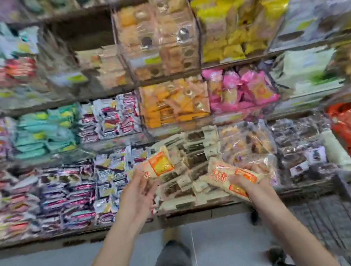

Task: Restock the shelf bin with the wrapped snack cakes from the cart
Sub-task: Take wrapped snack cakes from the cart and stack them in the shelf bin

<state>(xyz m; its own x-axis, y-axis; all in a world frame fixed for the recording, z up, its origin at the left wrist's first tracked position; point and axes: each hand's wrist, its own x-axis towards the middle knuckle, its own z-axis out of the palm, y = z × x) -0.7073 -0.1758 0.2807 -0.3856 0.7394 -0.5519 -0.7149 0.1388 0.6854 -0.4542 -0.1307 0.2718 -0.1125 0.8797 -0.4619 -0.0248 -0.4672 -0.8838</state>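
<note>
Snack cakes [232,175] — cream wrappers, orange labels, red print, blurred.

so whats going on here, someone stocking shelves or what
Yes, a person is restocking a snack shelf. The left hand holds one wrapped snack cake up near the lowest shelf's bins, and the right hand grips a couple more cakes. Both are in front of a bin of cream-wrapped packets. The wire cart with more cakes stands to the right.

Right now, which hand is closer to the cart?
The right hand. It holds a snack cake beside the cart at the lower right. The left hand is farther away, across the body.
</note>
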